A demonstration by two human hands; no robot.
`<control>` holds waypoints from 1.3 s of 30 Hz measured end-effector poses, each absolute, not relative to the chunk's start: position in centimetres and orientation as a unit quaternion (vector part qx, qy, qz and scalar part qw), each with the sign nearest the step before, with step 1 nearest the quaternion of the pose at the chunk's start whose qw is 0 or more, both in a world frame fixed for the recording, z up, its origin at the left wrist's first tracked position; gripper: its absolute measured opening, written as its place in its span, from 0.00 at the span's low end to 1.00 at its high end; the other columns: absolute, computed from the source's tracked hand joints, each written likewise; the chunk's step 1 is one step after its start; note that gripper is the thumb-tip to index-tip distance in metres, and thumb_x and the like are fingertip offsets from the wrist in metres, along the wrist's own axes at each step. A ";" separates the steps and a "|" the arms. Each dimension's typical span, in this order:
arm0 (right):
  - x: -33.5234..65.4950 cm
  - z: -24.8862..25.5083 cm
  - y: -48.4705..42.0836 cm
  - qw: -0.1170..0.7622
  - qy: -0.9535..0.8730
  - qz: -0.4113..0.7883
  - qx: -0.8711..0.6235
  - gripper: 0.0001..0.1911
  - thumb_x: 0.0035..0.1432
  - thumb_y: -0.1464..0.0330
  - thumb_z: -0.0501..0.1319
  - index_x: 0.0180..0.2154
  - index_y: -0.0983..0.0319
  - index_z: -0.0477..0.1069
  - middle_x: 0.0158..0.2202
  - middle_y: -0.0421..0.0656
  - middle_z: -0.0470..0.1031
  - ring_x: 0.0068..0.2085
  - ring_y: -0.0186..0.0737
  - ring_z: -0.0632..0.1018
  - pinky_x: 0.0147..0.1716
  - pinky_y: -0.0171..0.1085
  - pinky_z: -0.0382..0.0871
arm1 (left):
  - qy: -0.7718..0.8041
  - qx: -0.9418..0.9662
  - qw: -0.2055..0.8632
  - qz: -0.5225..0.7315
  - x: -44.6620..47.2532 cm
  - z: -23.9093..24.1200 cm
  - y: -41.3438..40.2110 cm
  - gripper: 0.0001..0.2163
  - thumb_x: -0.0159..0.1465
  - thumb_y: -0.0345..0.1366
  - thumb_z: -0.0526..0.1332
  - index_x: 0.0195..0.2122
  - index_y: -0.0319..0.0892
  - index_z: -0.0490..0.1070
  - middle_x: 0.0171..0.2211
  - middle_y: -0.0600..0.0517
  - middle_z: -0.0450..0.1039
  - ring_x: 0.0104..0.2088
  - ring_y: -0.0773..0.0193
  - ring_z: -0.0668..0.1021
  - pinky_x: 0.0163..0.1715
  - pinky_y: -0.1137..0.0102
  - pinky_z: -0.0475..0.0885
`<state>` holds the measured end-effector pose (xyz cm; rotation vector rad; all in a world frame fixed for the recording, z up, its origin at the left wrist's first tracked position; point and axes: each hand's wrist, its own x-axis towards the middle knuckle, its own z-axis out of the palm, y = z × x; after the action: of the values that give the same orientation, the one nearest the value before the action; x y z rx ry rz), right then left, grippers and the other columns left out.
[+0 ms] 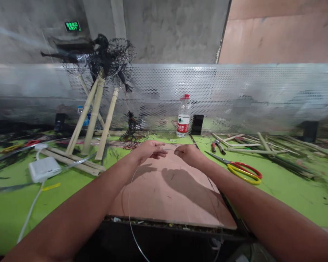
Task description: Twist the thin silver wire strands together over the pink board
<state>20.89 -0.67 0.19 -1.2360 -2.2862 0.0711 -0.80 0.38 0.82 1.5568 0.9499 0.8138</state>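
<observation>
Above the pinkish board, my two hands face each other a short gap apart. A thin, pale wire spans that gap and hangs from my left side in a long curve below the board's front edge. My left hand pinches the wire, its fingers bent and partly stretched toward the right. Curled more tightly, my right hand grips the wire near its thumb and forefinger. Its fingertips are mostly hidden from me. Scissors with one red and one yellow handle lie beside my right forearm.
A water bottle and a dark phone stand before the perforated metal screen. Bamboo sticks topped with black tangles rise at left, near a white adapter. Pliers and cut strips lie right.
</observation>
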 end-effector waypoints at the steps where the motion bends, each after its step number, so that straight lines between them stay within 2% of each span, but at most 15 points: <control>1: 20.9 0.1 -0.7 0.269 -0.848 0.028 -0.456 0.14 0.56 0.63 0.52 0.29 0.61 0.74 0.28 0.43 0.74 0.29 0.34 0.70 0.27 0.31 0.57 | 0.398 0.657 0.541 0.344 -0.8 0.7 0.5 0.26 0.54 0.43 0.61 0.52 0.39 0.62 0.40 0.41 0.74 0.39 0.60 0.77 0.33 0.71 0.69; 5: 20.8 0.0 -0.7 0.265 -0.851 0.031 -0.452 0.14 0.56 0.63 0.52 0.29 0.61 0.74 0.27 0.42 0.73 0.28 0.34 0.70 0.28 0.31 0.58 | 0.366 0.668 0.546 0.350 -1.0 0.5 0.7 0.29 0.53 0.38 0.64 0.56 0.41 0.58 0.41 0.42 0.74 0.41 0.59 0.76 0.35 0.70 0.68; 20: 20.8 0.3 -0.7 0.291 -0.840 0.054 -0.455 0.14 0.55 0.63 0.53 0.29 0.62 0.74 0.26 0.41 0.72 0.27 0.33 0.68 0.24 0.30 0.56 | 0.303 0.697 0.495 0.421 -0.7 0.6 0.7 0.29 0.51 0.34 0.65 0.54 0.36 0.61 0.38 0.43 0.75 0.39 0.62 0.76 0.45 0.64 0.67; 25: 20.9 0.2 -0.6 0.289 -0.840 0.061 -0.456 0.12 0.54 0.65 0.53 0.30 0.61 0.75 0.28 0.42 0.74 0.29 0.34 0.70 0.26 0.31 0.58 | 0.316 0.768 0.376 0.410 -0.5 0.8 0.4 0.22 0.53 0.34 0.61 0.50 0.36 0.66 0.38 0.44 0.75 0.39 0.62 0.76 0.44 0.66 0.67; 29: 20.9 0.1 -0.5 0.292 -0.852 0.056 -0.431 0.11 0.53 0.68 0.53 0.28 0.62 0.74 0.28 0.43 0.74 0.30 0.34 0.70 0.28 0.31 0.60 | 0.324 0.852 0.199 0.361 -0.5 1.5 -0.5 0.14 0.57 0.34 0.57 0.44 0.44 0.72 0.40 0.49 0.75 0.41 0.63 0.75 0.44 0.69 0.66; 31: 20.9 0.1 -0.5 0.294 -0.852 0.059 -0.429 0.11 0.53 0.69 0.53 0.28 0.63 0.74 0.28 0.43 0.74 0.29 0.34 0.70 0.28 0.30 0.60 | 0.310 0.870 0.164 0.347 -0.6 1.8 -0.9 0.14 0.57 0.35 0.57 0.43 0.46 0.73 0.41 0.50 0.75 0.41 0.63 0.75 0.45 0.69 0.66; 34: 20.9 0.2 -0.6 0.292 -0.848 0.061 -0.439 0.12 0.54 0.67 0.54 0.29 0.63 0.74 0.28 0.43 0.74 0.28 0.33 0.69 0.27 0.30 0.59 | 0.319 0.852 0.201 0.363 -0.7 2.0 -0.9 0.15 0.56 0.35 0.58 0.45 0.43 0.71 0.42 0.48 0.74 0.43 0.62 0.74 0.46 0.68 0.65; 39: 20.9 0.1 -0.7 0.277 -0.854 0.043 -0.438 0.13 0.55 0.65 0.54 0.29 0.62 0.74 0.26 0.42 0.73 0.27 0.32 0.68 0.26 0.30 0.57 | 0.353 0.769 0.407 0.344 -1.0 1.5 0.2 0.27 0.51 0.36 0.64 0.53 0.37 0.63 0.40 0.43 0.74 0.40 0.61 0.75 0.42 0.66 0.68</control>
<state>20.86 -0.69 0.14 -1.1751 -2.2938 0.1151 -0.98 0.18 1.47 1.9386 0.8887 0.8675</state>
